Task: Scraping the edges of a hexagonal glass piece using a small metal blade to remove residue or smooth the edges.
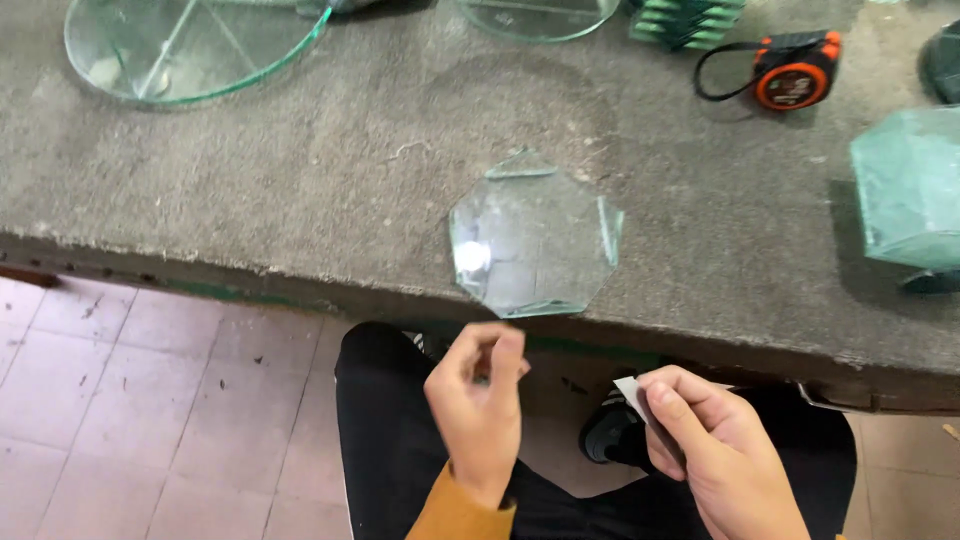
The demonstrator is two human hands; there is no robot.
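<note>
Head view: my right hand (715, 445) pinches a thin grey strip (640, 400), my left hand (480, 400) fingers curl on something too small to tell, so I'd steady both before the octagonal glass piece (530, 245) on the table (300, 170).

A rough, grey, worn desk (300, 170) fills the upper part of the view, its front edge chipped and crumbling. An eight-sided pane of clear glass (533, 238) lies flat near that front edge. At the far left lies a large round glass disc (190, 45); a second round glass piece (535, 15) is cut off by the top edge. Beside it sits a stack of green-edged glass pieces (688, 20), then an orange and black tape measure (792, 70). A thick greenish glass block (908, 185) rests at the right. Below, pinkish floor tiles (150, 410).
</note>
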